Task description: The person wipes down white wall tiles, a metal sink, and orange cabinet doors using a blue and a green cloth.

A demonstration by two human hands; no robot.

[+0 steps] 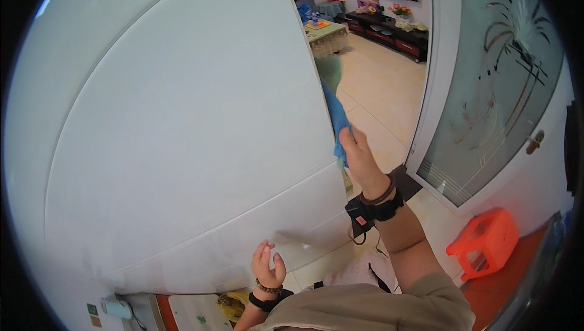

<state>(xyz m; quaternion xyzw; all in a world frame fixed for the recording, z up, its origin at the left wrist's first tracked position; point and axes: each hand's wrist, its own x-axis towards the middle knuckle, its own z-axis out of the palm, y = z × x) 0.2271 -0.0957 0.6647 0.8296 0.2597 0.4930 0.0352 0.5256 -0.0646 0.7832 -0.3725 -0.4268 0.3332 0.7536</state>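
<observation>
My right hand (362, 160) grips a blue cloth (335, 114) and holds it along the vertical edge of a white wall (191, 121), beside the doorway. The thumb shows on top of the cloth; part of the cloth is hidden behind the edge. Low in the view, my left hand (268, 262) hangs in front of the wall with its fingers slightly apart and nothing in it. Pale seams cross the wall's glossy surface. On my right wrist are a brown band and a black strapped device (374, 210).
A frosted glass door (506, 85) with a metal handle stands at the right. Below it is an orange plastic stool (486, 242). Through the doorway are a covered table (329, 34) and a dark TV cabinet (388, 30). A yellow bag (235, 306) and light-blue kettle-like object (116, 308) are lower left.
</observation>
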